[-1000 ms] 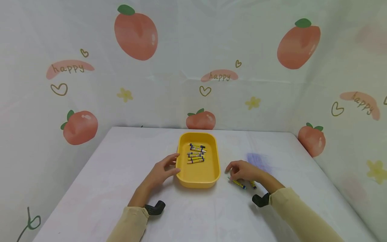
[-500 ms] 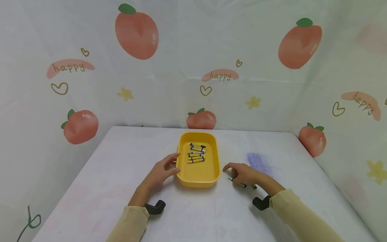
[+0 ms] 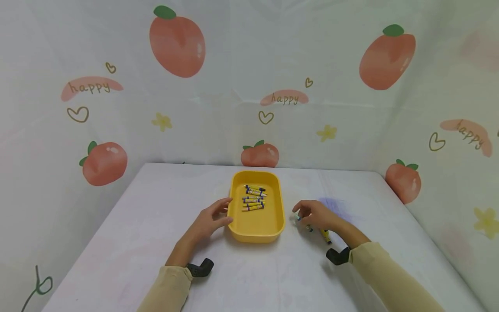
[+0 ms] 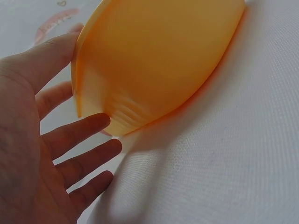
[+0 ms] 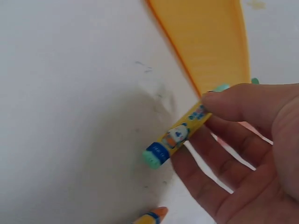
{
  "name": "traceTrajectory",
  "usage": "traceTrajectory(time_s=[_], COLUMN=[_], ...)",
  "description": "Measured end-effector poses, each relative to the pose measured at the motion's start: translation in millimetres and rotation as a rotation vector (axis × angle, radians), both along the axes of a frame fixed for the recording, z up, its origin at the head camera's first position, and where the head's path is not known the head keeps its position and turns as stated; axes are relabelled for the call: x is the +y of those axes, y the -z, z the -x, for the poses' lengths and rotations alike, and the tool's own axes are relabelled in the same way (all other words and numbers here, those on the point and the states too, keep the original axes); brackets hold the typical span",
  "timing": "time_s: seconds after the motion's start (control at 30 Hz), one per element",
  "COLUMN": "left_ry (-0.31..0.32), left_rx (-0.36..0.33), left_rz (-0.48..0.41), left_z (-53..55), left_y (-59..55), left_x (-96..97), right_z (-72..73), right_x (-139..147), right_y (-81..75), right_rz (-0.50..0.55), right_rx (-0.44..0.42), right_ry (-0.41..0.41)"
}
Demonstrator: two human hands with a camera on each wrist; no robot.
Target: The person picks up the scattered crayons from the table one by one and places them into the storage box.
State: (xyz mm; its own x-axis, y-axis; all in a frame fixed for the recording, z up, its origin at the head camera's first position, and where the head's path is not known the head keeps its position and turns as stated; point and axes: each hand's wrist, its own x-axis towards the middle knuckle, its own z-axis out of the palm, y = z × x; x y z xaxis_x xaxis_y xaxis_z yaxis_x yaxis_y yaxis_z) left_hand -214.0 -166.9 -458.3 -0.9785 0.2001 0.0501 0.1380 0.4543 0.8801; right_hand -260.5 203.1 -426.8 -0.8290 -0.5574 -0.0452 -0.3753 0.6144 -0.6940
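Note:
In the head view, a yellow tray [image 3: 255, 225] stands on the table with several crayons [image 3: 254, 200] lying across its back half. My left hand [image 3: 208, 220] is at the tray's left side. In the left wrist view its loosely spread fingertips [image 4: 100, 120] meet the yellow wall. To the right of the tray, my right hand [image 3: 316, 214] pinches a green crayon [image 5: 180, 133] in a yellow wrapper between thumb and fingers, tilted close over the table. Another crayon [image 3: 325, 236] lies beneath that hand, and an orange crayon tip [image 5: 159, 214] shows in the right wrist view.
The white table [image 3: 249, 277] carries a purple smudge [image 3: 335, 208] right of the tray. A white cloth [image 3: 218, 104] printed with fruit hangs behind it. Each wrist wears a black camera mount, such as the one [image 3: 200, 268] on the left.
My right hand has picked up the green crayon, which lay on the table beneath it, and has shifted slightly away from me. The left hand and the tray stay put.

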Motion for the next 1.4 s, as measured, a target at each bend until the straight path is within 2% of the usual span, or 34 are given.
traceTrajectory(time_s=[0.33, 0.73, 0.93, 1.07, 1.4], left_ry=[0.002, -0.009, -0.005, -0.007, -0.007], left_rx=[0.005, 0.003, -0.001, -0.007, 0.001], left_rz=[0.013, 0.013, 0.007, 0.009, 0.007], left_z=[1.0, 2.3, 2.1, 2.7, 1.7], left_y=[1.8, 2.5, 2.3, 2.0, 2.0], left_x=[-0.9, -1.6, -1.0, -1.1, -1.2], right_z=[12.5, 29.8, 37.9, 45.4, 62.4], right_x=[-5.8, -29.7, -46.9, -60.1, -96.5], right_y=[-16.3, -36.0, -49.8, -56.9, -66.9], right_rz=[0.085, 0.088, 0.073, 0.057, 0.030], right_rx=[0.033, 0.190, 0.197, 0.203, 0.184], right_ry=[0.124, 0.182, 0.181, 0.148, 0.093])
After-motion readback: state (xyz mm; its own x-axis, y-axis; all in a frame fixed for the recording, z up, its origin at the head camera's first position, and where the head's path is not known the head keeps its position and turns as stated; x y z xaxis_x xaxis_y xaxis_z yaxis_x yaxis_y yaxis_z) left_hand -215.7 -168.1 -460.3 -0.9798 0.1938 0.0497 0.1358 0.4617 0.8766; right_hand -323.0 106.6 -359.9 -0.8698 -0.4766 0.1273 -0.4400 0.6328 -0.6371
